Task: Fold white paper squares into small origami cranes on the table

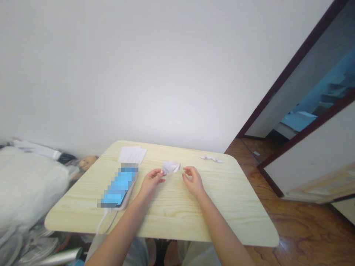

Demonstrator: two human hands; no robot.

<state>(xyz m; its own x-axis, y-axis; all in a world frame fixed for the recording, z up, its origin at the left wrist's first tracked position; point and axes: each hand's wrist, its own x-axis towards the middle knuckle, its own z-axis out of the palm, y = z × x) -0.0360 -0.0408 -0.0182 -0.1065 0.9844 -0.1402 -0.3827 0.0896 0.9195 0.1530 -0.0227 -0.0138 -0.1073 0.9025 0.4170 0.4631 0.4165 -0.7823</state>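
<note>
A folded white paper (pixel 170 167) sits pinched at its left end in the left hand (pixel 151 181), held between thumb and fingers just above the table (pixel 177 221). The right hand (pixel 193 181) is apart from the left, its fingers curled just beside the paper's right end, with no grip showing. Left of the left hand lies a pixelated phone (pixel 119 184) with a white cable (pixel 104 220); beyond it is a stack of paper sheets (pixel 132 154). Ahead of the right hand, at the table's far edge, lies a small folded paper piece (pixel 210 159). Further right are a wooden floor (pixel 280 221) and a white door (pixel 310 147); further left is white bedding (pixel 27 184).
</note>
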